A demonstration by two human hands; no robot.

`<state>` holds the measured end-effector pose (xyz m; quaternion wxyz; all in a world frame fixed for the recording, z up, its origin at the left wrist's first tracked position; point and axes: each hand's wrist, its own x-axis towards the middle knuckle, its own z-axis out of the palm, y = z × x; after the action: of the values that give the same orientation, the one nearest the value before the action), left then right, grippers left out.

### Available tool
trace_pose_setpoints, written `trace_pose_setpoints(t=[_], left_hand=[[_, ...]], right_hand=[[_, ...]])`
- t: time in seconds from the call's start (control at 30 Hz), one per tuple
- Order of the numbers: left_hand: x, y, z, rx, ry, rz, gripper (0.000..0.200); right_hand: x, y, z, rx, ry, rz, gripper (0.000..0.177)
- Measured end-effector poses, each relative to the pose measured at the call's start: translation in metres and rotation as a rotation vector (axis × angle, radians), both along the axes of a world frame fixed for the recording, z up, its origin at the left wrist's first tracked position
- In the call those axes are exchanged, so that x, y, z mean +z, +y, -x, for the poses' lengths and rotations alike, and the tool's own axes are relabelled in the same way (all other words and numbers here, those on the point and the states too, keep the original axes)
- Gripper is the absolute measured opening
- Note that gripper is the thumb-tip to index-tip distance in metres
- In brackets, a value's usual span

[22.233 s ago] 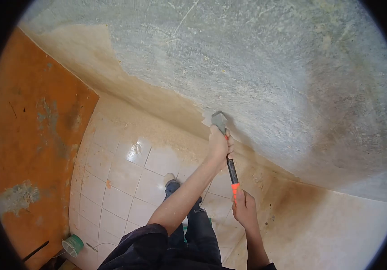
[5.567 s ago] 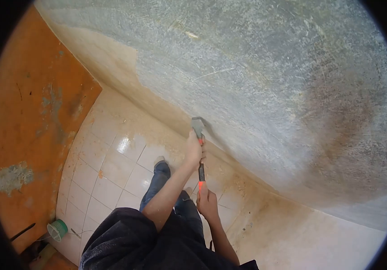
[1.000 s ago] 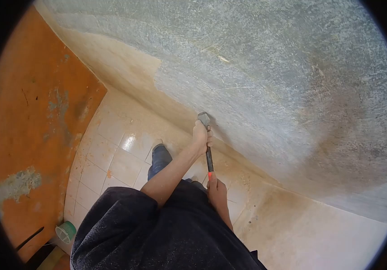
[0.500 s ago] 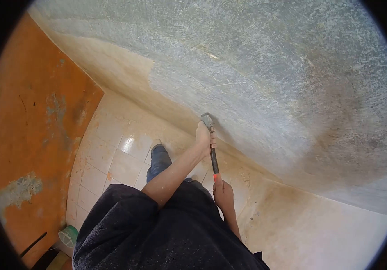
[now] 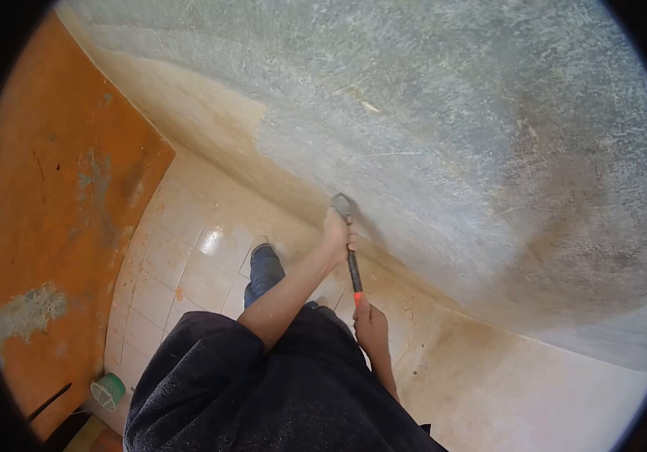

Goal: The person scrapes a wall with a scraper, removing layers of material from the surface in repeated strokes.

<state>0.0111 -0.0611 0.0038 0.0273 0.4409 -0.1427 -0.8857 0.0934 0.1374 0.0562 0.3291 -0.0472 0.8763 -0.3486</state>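
Observation:
My left hand (image 5: 335, 233) is wrapped round the upper shaft of a long-handled scraper (image 5: 353, 271), just below its grey head. That head rests right at the lower part of a grey, scratched wall (image 5: 429, 120). Lower down, my right hand (image 5: 371, 327) grips the handle near its orange-red band, fingers closed. The shaft between the two hands is black and runs nearly upright in this view. The end of the handle is hidden in my right hand.
Cream paint (image 5: 188, 94) covers the wall's left and lower strip. An orange wall (image 5: 52, 188) with bare patches stands at left. Pale floor tiles (image 5: 158, 264) lie below, with crumbs on them. A green and white basket (image 5: 109, 391) sits at lower left.
The scraper's head and my left hand have shifted slightly down and left along the wall. My right hand stays on the handle. The view has tilted a little.

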Motion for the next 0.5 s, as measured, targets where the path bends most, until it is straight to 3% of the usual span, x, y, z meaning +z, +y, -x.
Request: trace_pose_setpoints(t=[0.4, 0.5], left_hand=[[0.005, 0.002, -0.006, -0.036, 0.001, 0.012, 0.037], [-0.005, -0.018, -0.009, -0.052, -0.028, 0.075, 0.038]], right_hand=[[-0.008, 0.004, -0.005, -0.073, -0.096, 0.073, 0.056], [-0.021, -0.010, -0.004, 0.070, 0.133, 0.103, 0.055]])
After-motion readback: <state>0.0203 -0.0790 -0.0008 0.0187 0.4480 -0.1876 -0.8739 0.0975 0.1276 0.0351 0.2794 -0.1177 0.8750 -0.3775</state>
